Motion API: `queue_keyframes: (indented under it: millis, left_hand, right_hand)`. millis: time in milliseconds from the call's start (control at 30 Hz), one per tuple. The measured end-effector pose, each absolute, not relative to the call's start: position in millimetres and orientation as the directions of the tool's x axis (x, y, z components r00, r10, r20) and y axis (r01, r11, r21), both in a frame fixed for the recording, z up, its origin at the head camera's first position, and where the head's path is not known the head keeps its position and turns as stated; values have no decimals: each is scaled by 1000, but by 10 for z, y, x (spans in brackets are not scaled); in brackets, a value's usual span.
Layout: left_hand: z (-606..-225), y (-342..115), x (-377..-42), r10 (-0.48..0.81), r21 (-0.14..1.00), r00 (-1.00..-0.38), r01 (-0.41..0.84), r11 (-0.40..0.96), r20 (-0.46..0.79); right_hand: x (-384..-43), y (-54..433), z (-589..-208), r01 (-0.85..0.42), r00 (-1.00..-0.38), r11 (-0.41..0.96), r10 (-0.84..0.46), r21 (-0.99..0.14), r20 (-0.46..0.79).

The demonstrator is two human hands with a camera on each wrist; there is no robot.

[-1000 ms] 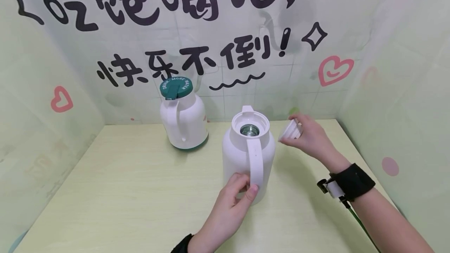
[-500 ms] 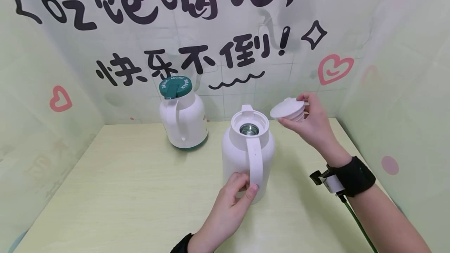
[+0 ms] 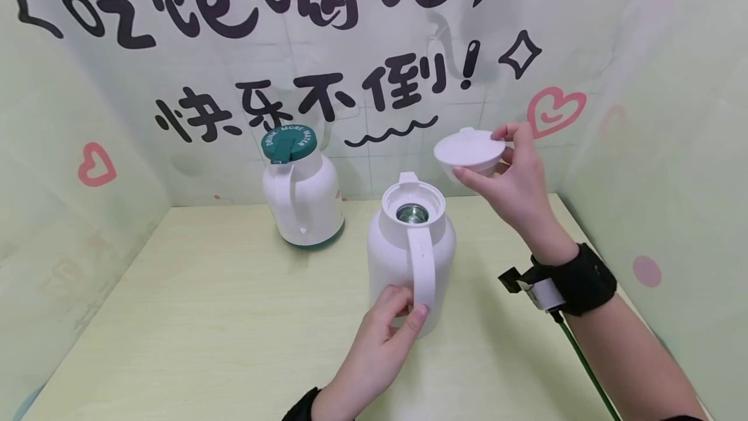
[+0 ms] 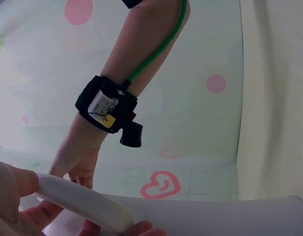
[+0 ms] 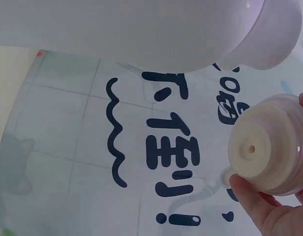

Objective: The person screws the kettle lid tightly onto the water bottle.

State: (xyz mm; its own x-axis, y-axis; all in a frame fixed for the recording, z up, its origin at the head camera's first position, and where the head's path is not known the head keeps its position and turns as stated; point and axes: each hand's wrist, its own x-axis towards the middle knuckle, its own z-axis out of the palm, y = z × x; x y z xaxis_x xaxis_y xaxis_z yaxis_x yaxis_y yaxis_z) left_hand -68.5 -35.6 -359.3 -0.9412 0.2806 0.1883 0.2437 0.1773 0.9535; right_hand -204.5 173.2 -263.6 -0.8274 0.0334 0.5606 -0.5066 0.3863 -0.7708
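Observation:
A tall white thermos jug stands upright on the table, its mouth uncovered and a shiny inner liner showing. My left hand grips the lower part of its handle, fingers passing behind it. Up and to the right of the mouth, my right hand pinches the white lid by its edge, top face up and apart from the jug. The right wrist view shows the underside of the lid, a stepped plug with a small hole in the middle.
A shorter white jug with a green lid stands at the back left of the pale wooden table. Behind it hangs a printed cloth backdrop; similar cloth lines both sides.
My right hand has raised the lid and brought it leftward, turning it from tilted on edge to nearly level. The left hand keeps its grip on the handle, and the jug stays put.

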Motion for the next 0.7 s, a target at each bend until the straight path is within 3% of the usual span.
queue_keyframes:
  millis: [700]
  left_hand:
    - [-3604, -356, -689, 286, 958, -940, 236, 161, 184]
  right_hand:
    - [-1891, 1404, -2409, -678, -730, 112, 10, -726, 683]
